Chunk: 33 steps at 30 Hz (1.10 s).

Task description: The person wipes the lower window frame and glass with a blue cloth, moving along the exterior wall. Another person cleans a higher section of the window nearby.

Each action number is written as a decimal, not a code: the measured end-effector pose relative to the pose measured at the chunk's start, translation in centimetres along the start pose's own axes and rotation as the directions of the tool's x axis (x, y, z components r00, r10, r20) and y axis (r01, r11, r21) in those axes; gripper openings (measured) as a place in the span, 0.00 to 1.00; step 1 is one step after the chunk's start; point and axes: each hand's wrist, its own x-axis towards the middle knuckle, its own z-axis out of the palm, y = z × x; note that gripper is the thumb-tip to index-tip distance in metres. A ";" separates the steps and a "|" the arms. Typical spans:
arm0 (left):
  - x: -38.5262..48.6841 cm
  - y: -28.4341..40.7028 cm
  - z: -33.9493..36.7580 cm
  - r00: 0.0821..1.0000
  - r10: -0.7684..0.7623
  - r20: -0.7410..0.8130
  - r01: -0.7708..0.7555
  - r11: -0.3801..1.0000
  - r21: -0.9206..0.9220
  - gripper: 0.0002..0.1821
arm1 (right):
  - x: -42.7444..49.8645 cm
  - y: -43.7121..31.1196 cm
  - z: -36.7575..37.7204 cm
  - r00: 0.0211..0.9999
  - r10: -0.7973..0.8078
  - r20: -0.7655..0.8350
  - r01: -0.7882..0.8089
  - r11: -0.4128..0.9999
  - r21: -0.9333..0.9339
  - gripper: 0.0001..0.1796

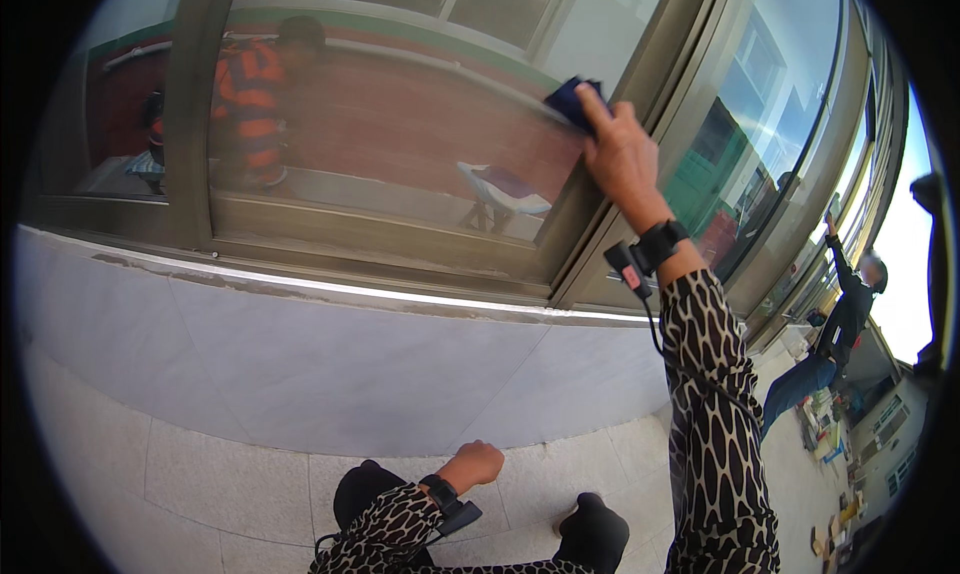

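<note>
My right hand [624,157] is raised and presses a folded dark blue cloth [570,107] to the window pane [390,123], near the right side of its metal frame [576,225]. One finger lies stretched along the cloth. Down by my knees, my left hand [478,463] is curled into a fist, with nothing seen in it. Both wrists carry black straps, and a cable runs from the right one along my patterned sleeve [705,364]. The glass looks hazy, and shapes, including a person in orange and black stripes, show in it; I cannot tell reflection from room.
Below the window runs a narrow sill [360,292] above a grey panelled wall [337,364]. Pale paving [240,484] lies underfoot. Further right, a person in dark clothes [844,315] reaches up to another window. Assorted items [825,424] lie on the ground beyond.
</note>
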 end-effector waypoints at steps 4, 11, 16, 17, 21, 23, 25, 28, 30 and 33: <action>-0.3 0.5 -0.4 1.000 0.007 0.006 -0.007 1.000 0.009 0.11 | 5.7 -1.1 0.5 0.906 0.370 -0.205 -0.370 0.928 0.041 0.28; -0.3 0.4 -0.2 0.999 -0.002 0.032 0.002 1.000 -0.002 0.13 | -2.5 -15.5 6.2 0.955 -0.296 0.022 0.284 0.931 0.228 0.30; -0.3 0.2 0.3 1.000 0.005 -0.008 -0.005 1.000 -0.022 0.13 | -4.7 -13.8 5.8 0.840 -0.542 0.025 0.518 0.814 0.262 0.28; -0.3 0.2 0.2 1.000 -0.001 -0.011 0.001 1.000 -0.021 0.13 | -4.0 -12.1 5.6 0.829 -0.560 -0.007 0.544 0.803 0.242 0.27; -0.4 0.4 -0.2 0.999 0.014 -0.038 -0.014 1.000 -0.006 0.11 | 0.7 -3.6 3.2 0.988 -0.122 -0.094 0.120 0.992 -0.029 0.28; -0.5 0.5 -0.2 0.999 0.027 -0.033 -0.027 1.000 -0.005 0.13 | 2.9 -0.7 1.8 0.959 0.235 -0.158 -0.246 0.967 -0.058 0.30; -0.5 0.6 -0.3 0.999 0.034 0.000 -0.034 0.999 -0.014 0.13 | 5.0 0.0 1.2 0.858 0.466 -0.214 -0.477 0.879 -0.001 0.32; -0.6 0.4 -0.1 0.999 0.040 0.010 -0.039 0.999 -0.017 0.13 | 7.4 -3.3 1.6 0.846 0.475 -0.241 -0.465 0.880 0.098 0.26; -0.6 0.0 0.0 0.999 0.046 -0.017 -0.047 0.998 -0.049 0.13 | 8.7 -7.6 2.3 0.893 0.391 -0.224 -0.363 0.919 0.155 0.23; -0.6 -0.4 -0.1 0.999 0.040 0.009 -0.040 0.998 -0.054 0.14 | 9.2 -16.7 4.3 0.946 0.051 -0.320 0.044 0.958 0.283 0.22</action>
